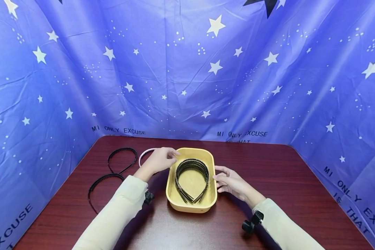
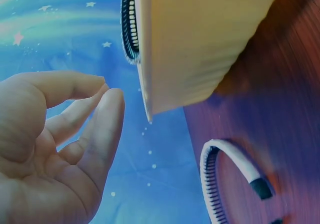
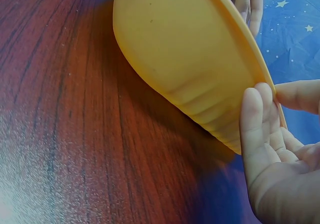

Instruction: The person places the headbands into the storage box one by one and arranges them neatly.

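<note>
A yellow plastic bin [image 1: 191, 208] with rounded corners stands upright at mid-table. Several black toothed headbands [image 1: 192, 163] lie nested in it, tips toward the near side. My right hand [image 1: 232, 182] holds the bin's right rim, thumb and fingertips against the edge and outer wall in the right wrist view. At the far left corner of the bin hovers my left hand [image 1: 160, 159], loosely bent with thumb and index tips close together. Nothing shows between them in the left wrist view. A white headband [image 2: 237, 156] lies beside the bin, partly hidden by the left hand in the head view.
Two more black headbands lie on the table's left, one farther back [image 1: 123, 148] and one nearer [image 1: 101, 178], partly hidden by the left sleeve [image 1: 118, 208]. A blue star-printed curtain [image 1: 187, 69] surrounds the back and sides of the dark red wooden table [image 1: 268, 166].
</note>
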Demonstrator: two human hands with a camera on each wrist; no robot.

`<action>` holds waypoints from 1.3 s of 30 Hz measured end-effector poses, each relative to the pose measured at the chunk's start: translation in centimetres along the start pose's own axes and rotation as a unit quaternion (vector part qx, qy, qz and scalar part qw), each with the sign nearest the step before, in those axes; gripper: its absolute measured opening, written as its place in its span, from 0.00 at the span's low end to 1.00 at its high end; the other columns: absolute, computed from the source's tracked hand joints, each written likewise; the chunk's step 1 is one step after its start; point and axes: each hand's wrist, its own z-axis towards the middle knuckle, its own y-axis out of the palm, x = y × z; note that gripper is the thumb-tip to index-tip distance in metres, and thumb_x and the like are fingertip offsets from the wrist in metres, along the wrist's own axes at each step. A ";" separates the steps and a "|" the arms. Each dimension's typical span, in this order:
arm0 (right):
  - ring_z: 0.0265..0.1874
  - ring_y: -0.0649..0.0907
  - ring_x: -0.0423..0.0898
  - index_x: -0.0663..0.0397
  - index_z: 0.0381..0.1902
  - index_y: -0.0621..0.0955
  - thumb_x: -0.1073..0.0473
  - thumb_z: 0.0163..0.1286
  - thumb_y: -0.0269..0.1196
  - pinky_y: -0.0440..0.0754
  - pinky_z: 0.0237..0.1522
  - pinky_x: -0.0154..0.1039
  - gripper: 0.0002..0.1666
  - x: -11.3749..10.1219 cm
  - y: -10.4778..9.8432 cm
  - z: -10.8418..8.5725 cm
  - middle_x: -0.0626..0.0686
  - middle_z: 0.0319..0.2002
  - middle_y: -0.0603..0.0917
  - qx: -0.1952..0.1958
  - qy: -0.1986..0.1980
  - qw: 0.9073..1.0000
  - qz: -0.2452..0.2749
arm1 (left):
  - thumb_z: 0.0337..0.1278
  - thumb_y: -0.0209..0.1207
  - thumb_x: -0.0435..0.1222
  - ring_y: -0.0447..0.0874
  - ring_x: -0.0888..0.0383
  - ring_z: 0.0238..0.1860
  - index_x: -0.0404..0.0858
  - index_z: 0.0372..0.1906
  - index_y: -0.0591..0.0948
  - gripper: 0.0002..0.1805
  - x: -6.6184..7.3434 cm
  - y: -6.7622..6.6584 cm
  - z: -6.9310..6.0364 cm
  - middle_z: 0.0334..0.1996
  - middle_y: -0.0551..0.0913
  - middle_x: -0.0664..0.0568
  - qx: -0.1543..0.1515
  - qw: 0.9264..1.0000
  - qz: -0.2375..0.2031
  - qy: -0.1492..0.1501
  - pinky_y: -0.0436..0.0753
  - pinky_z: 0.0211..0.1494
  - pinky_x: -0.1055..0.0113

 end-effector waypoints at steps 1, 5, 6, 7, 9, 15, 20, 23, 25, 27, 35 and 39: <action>0.30 0.83 0.41 0.67 0.74 0.55 0.64 0.71 0.60 0.83 0.30 0.32 0.40 0.0 0.0 0.0 0.53 0.40 0.80 0.000 0.000 1.000 0.001 | 0.57 0.61 0.30 0.83 0.59 0.32 0.35 0.46 0.87 0.12 0.0 -0.2 -0.1 0.32 0.87 0.52 -0.001 1.000 -0.004 -0.004 0.80 0.36 0.66; 0.30 0.83 0.41 0.67 0.74 0.55 0.64 0.71 0.60 0.83 0.30 0.32 0.40 0.0 0.0 0.0 0.53 0.40 0.80 0.002 0.001 1.000 0.002 | 0.59 0.61 0.33 0.83 0.61 0.31 0.37 0.48 0.87 0.13 -0.4 -1.0 -0.7 0.33 0.87 0.54 0.004 1.000 0.010 -0.021 0.82 0.38 0.63; 0.29 0.82 0.41 0.67 0.74 0.55 0.64 0.71 0.60 0.83 0.30 0.32 0.40 0.0 0.0 0.0 0.53 0.40 0.80 0.002 0.001 1.000 0.002 | 0.59 0.61 0.33 0.83 0.62 0.32 0.38 0.48 0.87 0.14 -0.5 -1.2 -0.8 0.33 0.87 0.55 0.006 0.999 0.019 -0.026 0.82 0.40 0.61; 0.29 0.82 0.41 0.67 0.74 0.55 0.63 0.71 0.60 0.83 0.30 0.32 0.41 -0.1 0.0 0.0 0.53 0.40 0.80 0.001 0.001 1.000 0.003 | 0.59 0.61 0.34 0.83 0.62 0.33 0.38 0.48 0.87 0.13 -0.7 -1.4 -0.9 0.33 0.87 0.56 0.009 0.999 0.026 -0.026 0.82 0.42 0.60; 0.29 0.82 0.41 0.68 0.74 0.54 0.63 0.71 0.60 0.83 0.30 0.32 0.41 -0.1 0.0 0.0 0.53 0.40 0.80 -0.001 0.000 1.000 0.002 | 0.59 0.61 0.34 0.84 0.62 0.34 0.40 0.47 0.87 0.12 -1.1 -1.8 -1.2 0.33 0.87 0.57 0.016 0.999 0.037 -0.024 0.82 0.45 0.59; 0.30 0.82 0.40 0.70 0.74 0.52 0.62 0.71 0.61 0.83 0.31 0.32 0.43 0.1 -0.1 -0.1 0.53 0.40 0.81 -0.011 -0.009 1.000 0.003 | 0.59 0.62 0.32 0.85 0.59 0.34 0.37 0.46 0.87 0.11 -2.1 -3.1 -2.2 0.32 0.87 0.54 0.033 0.999 0.031 -0.011 0.82 0.43 0.57; 0.29 0.82 0.40 0.69 0.74 0.52 0.62 0.71 0.61 0.83 0.30 0.32 0.43 0.0 0.1 -0.2 0.53 0.40 0.80 -0.011 -0.007 1.000 0.007 | 0.58 0.63 0.33 0.85 0.57 0.36 0.38 0.47 0.87 0.12 -3.0 -3.9 -2.9 0.34 0.87 0.53 0.043 0.998 0.029 -0.019 0.82 0.45 0.56; 0.29 0.82 0.40 0.68 0.75 0.53 0.63 0.71 0.60 0.83 0.30 0.32 0.42 0.0 0.1 -0.1 0.53 0.39 0.80 -0.008 -0.005 1.000 0.007 | 0.58 0.62 0.33 0.85 0.55 0.38 0.37 0.47 0.87 0.12 -3.3 -4.5 -3.3 0.36 0.88 0.52 0.045 0.998 0.027 -0.018 0.82 0.46 0.54; 0.29 0.82 0.40 0.68 0.75 0.53 0.64 0.72 0.60 0.83 0.30 0.32 0.41 -0.1 0.1 -0.1 0.53 0.39 0.80 -0.007 -0.004 1.000 0.008 | 0.59 0.62 0.33 0.86 0.54 0.39 0.37 0.47 0.87 0.12 -3.5 -4.9 -3.5 0.36 0.88 0.51 0.046 0.999 0.020 -0.021 0.82 0.47 0.54; 0.29 0.82 0.40 0.67 0.74 0.53 0.64 0.72 0.60 0.83 0.30 0.32 0.41 -0.1 0.1 -0.1 0.53 0.40 0.80 -0.006 -0.003 1.000 0.008 | 0.60 0.61 0.33 0.86 0.53 0.40 0.37 0.48 0.87 0.12 -3.6 -5.3 -3.7 0.37 0.88 0.52 0.047 0.998 0.015 -0.028 0.82 0.47 0.55; 0.29 0.82 0.40 0.67 0.75 0.53 0.64 0.72 0.59 0.83 0.30 0.32 0.41 -0.2 0.1 -0.2 0.54 0.40 0.80 -0.009 -0.002 1.000 0.007 | 0.61 0.60 0.32 0.85 0.54 0.40 0.38 0.48 0.86 0.12 -4.4 -6.7 -4.5 0.36 0.87 0.52 0.052 0.998 0.017 -0.040 0.79 0.41 0.61; 0.29 0.82 0.40 0.67 0.75 0.53 0.64 0.72 0.59 0.83 0.30 0.32 0.41 -0.1 0.2 -0.2 0.54 0.40 0.80 -0.008 -0.001 1.000 0.008 | 0.60 0.61 0.32 0.85 0.56 0.39 0.38 0.47 0.86 0.12 -5.1 -7.3 -4.9 0.36 0.87 0.53 0.061 0.997 0.026 -0.044 0.79 0.41 0.61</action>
